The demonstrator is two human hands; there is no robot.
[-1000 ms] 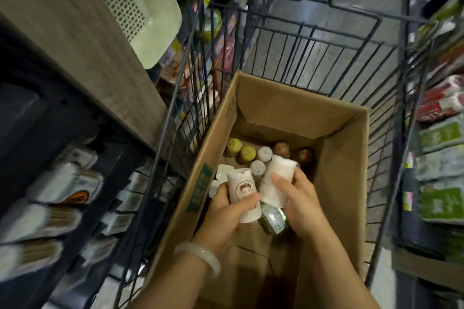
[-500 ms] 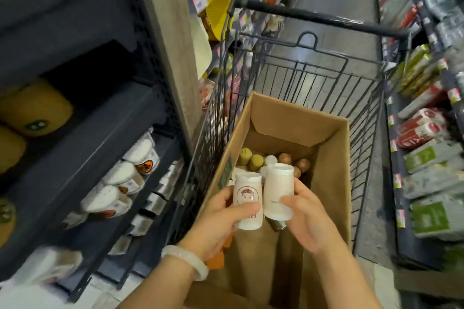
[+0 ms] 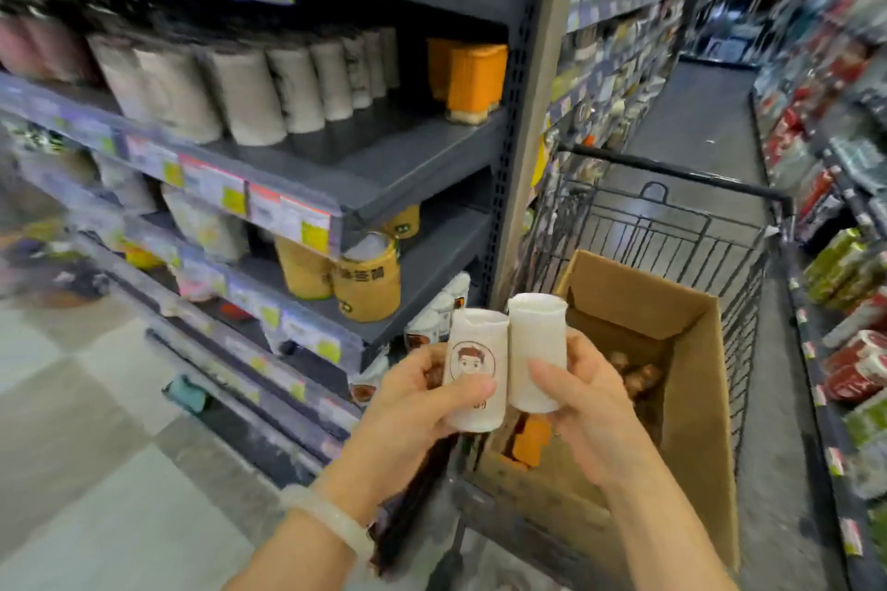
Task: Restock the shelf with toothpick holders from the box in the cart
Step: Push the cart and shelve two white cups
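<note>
I am holding one toothpick holder per hand: left hand (image 3: 408, 403) fingers clamped round the printed holder (image 3: 473, 370), right hand (image 3: 583, 408) gripping the plain holder (image 3: 533, 350), both upright, touching, above the box (image 3: 691, 403), facing the shelf (image 3: 422, 158), probably for stocking.

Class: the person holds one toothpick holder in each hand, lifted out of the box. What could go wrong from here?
1. With the left hand and right hand both full, neither can steady the row of white cylindrical toothpick holders on the grey metal shelf.
2. The two held white holders touch and might knock and slip.
</note>
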